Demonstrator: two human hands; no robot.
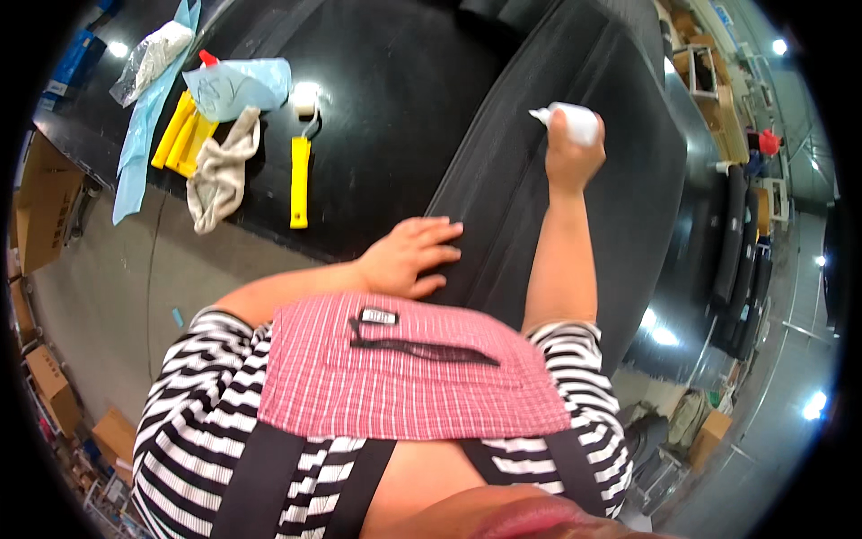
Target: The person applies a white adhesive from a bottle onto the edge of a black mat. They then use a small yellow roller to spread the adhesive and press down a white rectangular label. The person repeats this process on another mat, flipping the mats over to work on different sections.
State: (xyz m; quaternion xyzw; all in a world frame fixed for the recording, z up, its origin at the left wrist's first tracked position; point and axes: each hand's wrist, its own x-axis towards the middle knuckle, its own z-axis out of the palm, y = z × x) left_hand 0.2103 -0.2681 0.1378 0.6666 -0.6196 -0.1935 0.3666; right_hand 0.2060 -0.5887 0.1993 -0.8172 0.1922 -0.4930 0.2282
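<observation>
My right hand [575, 163] is wrapped round a white squeeze bottle [582, 124], held over a long black sheet [620, 207]. The bottle lies tilted on its side, and its narrow nozzle points left. Fingers apart, my left hand [411, 256] rests at the left edge of the black sheet and holds nothing. Ridges or folds run lengthwise along the sheet near that hand. Whether any liquid leaves the nozzle cannot be made out.
On the black table [386, 108] to the left lie a small yellow-handled roller [300, 184], a crumpled beige cloth [220, 175], yellow tools [184, 135], a light-blue wrapper [242, 85] and a light-blue strip [135, 171]. Cardboard boxes [54, 202] stand on the floor at far left.
</observation>
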